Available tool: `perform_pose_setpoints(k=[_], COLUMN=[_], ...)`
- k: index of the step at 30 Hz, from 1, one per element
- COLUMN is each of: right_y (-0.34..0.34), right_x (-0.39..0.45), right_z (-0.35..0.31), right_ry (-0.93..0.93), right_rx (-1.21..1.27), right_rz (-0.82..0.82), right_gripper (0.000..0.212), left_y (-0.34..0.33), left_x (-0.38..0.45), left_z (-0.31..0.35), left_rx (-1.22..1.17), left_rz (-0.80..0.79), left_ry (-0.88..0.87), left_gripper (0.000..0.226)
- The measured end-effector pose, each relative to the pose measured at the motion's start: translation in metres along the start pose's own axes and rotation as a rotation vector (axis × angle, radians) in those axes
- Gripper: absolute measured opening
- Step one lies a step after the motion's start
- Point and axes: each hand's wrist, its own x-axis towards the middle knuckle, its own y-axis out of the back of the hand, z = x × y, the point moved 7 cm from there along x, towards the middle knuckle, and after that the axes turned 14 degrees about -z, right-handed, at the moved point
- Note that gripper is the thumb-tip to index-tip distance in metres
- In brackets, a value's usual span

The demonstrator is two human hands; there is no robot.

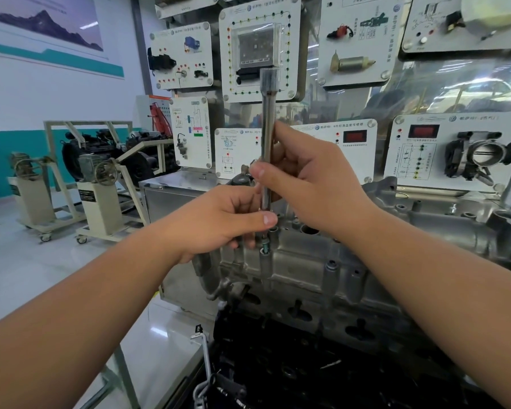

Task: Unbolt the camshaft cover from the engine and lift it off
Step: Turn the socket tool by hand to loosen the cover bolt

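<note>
The grey aluminium camshaft cover (301,261) lies on top of the engine in the middle of the view. A long chrome extension bar (268,113) stands upright over a bolt hole near the cover's left end. Its lower tip meets a small teal-tinted bolt (265,247) standing in that hole. My right hand (307,178) grips the bar's middle, fingers wrapped round it. My left hand (233,219) pinches the bar's lower end between thumb and fingers, just above the bolt. The bar's open socket end points up.
Behind the engine hangs a wall of white training panels (260,48) with sensors and a throttle body (481,154). At the left stand engine stands on castors (101,202) on a glossy floor. A metal cabinet (171,196) sits behind the cover. A bent chrome wrench (202,361) lies below.
</note>
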Motion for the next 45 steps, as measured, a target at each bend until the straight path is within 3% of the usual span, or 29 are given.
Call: perform_pose_setpoints(k=[2,6,12,16,18,23,26,28,29,32,34,37,40,45], right_y=[-0.003,-0.008,-0.003,-0.002,-0.004,-0.003,0.001,0.000,-0.002,-0.004,-0.004,-0.003,0.000,-0.004], right_x=[0.001,-0.001,-0.001,0.000,-0.001,-0.003,-0.003,-0.002,-0.001,-0.001,-0.001,-0.001,-0.001,0.000], right_z=[-0.001,0.003,0.007,0.006,0.004,0.002,0.004,0.004,0.005,0.008,0.007,0.005,0.008,0.005], right_ry=[0.020,-0.014,-0.059,-0.096,-0.076,-0.076,-0.077,-0.074,-0.077,-0.122,-0.111,-0.086,-0.085,-0.045], right_rx=[0.032,0.129,0.069,0.041,0.043,0.022,-0.016,-0.017,0.012,0.098,0.069,0.055,0.078,0.151], right_rz=[-0.036,-0.096,-0.001,-0.033,-0.049,0.001,0.032,-0.002,-0.029,-0.061,-0.060,-0.025,0.024,-0.064], right_gripper=[0.041,0.047,0.059,0.046,0.033,0.026,0.023,0.017,0.020,0.058,0.068,0.068,0.061,0.049], left_y=[0.001,0.002,0.004,0.003,0.002,0.002,0.003,0.002,0.002,0.002,0.002,0.003,0.002,0.001], left_x=[-0.001,-0.003,0.000,-0.001,-0.004,-0.005,-0.002,-0.003,-0.003,-0.004,-0.003,-0.002,-0.001,-0.004], left_z=[-0.001,-0.006,-0.004,-0.003,-0.002,-0.002,-0.003,-0.002,-0.002,-0.001,-0.003,-0.003,-0.003,-0.002], left_rx=[-0.012,-0.040,0.014,0.025,0.028,0.026,0.065,0.057,0.047,0.044,0.050,0.070,0.088,0.064], left_rz=[-0.001,-0.036,0.019,0.020,-0.003,-0.005,0.024,0.022,0.020,0.013,0.004,0.025,0.037,0.014], left_ry=[0.008,0.052,0.039,0.013,0.007,0.007,0.006,0.001,-0.002,0.008,0.017,0.020,0.008,0.019], left_gripper=[0.034,0.049,0.048,0.022,0.019,0.011,0.024,0.010,0.012,0.022,0.033,0.039,0.029,0.038])
